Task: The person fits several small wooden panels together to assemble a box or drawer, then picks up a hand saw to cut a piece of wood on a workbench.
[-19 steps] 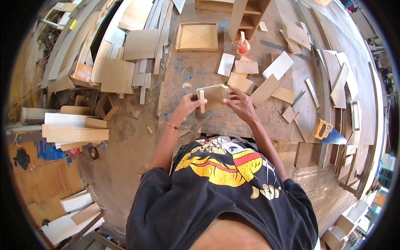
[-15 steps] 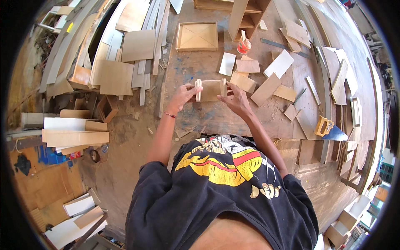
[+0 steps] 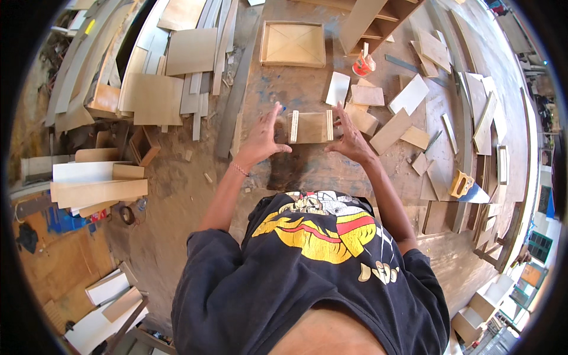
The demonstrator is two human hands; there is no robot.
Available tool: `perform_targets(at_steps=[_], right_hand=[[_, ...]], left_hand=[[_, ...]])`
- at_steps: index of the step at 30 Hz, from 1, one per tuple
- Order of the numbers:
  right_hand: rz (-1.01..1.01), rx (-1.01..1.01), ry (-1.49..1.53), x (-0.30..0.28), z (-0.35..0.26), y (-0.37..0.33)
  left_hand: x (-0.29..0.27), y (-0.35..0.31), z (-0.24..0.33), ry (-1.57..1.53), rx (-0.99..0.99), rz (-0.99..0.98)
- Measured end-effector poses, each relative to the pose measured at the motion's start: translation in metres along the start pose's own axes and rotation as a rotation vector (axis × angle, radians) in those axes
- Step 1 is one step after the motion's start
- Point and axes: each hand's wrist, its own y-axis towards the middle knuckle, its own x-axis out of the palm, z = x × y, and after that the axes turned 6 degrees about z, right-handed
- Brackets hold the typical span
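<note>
A small wooden assembly (image 3: 312,128) rests on the brown worktable (image 3: 284,173) in front of me. It has a flat middle panel between two pale, layered end strips. My left hand (image 3: 262,139) is beside its left end, fingers stretched and thumb apart, with a gap between hand and wood. Close by the right end, my right hand (image 3: 353,137) is spread with thumb and fingers apart. Whether its fingertips still touch that end strip is hard to tell. Neither hand grips anything.
Beyond lie a shallow square wooden frame (image 3: 293,63), a shelf unit (image 3: 378,32) and a red cup (image 3: 362,65). Loose wood offcuts (image 3: 390,130) are scattered to the right, with a handsaw (image 3: 462,186) near the edge. Boards (image 3: 155,99) are stacked at left.
Both hands have let go of the wooden assembly and opened. My left hand has drawn away from its end. The whole view has shifted slightly.
</note>
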Motion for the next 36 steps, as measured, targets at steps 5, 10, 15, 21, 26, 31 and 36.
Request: perform_targets(at_steps=[5,10,15,21,26,31,36], right_hand=[[-0.052,-0.048,-0.037,-0.002,0.000,0.012],[-0.100,-0.021,-0.171,-0.001,-0.005,0.017],[-0.117,-0.014,-0.175,-0.002,-0.005,0.020],[-0.118,0.035,-0.158,-0.002,-0.005,0.019],[-0.097,-0.025,-0.122,-0.003,-0.001,0.021],[-0.079,-0.013,-0.075,-0.003,-0.002,0.020],[-0.066,-0.014,-0.082,-0.005,-0.002,0.019]], left_hand=[[0.005,0.018,-0.001,0.052,0.087,-0.061],[0.009,0.013,-0.006,0.059,0.107,-0.058],[0.012,0.013,-0.004,0.080,0.111,0.008],[0.020,0.009,-0.010,-0.004,0.059,0.058],[0.019,0.011,-0.009,-0.041,0.072,0.061],[0.018,0.011,-0.011,-0.099,0.035,0.023],[0.015,0.012,-0.006,-0.074,0.012,0.004]])
